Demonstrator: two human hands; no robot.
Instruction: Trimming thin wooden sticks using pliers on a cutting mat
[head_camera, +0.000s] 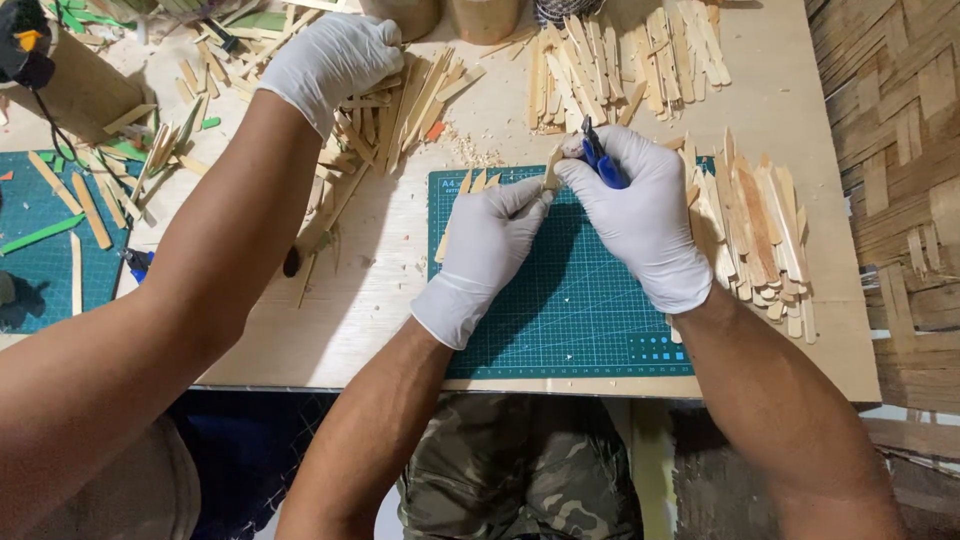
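My left hand (490, 245), in a white glove, pinches a thin wooden stick (553, 167) above the green cutting mat (575, 310). My right hand (640, 210), also gloved, grips a blue-handled cutting tool (600, 160) whose tip meets the stick's upper end. Both hands touch each other over the mat's top edge. A few short wooden sticks (478, 182) lie on the mat's top left corner.
Piles of wooden sticks lie right of the mat (760, 235), at the back (620, 60) and at centre left (390, 120). A co-worker's gloved hand (330, 60) reaches into the centre-left pile. A second green mat (40, 250) with coloured sticks lies at the left. Woven wall (900, 150) at right.
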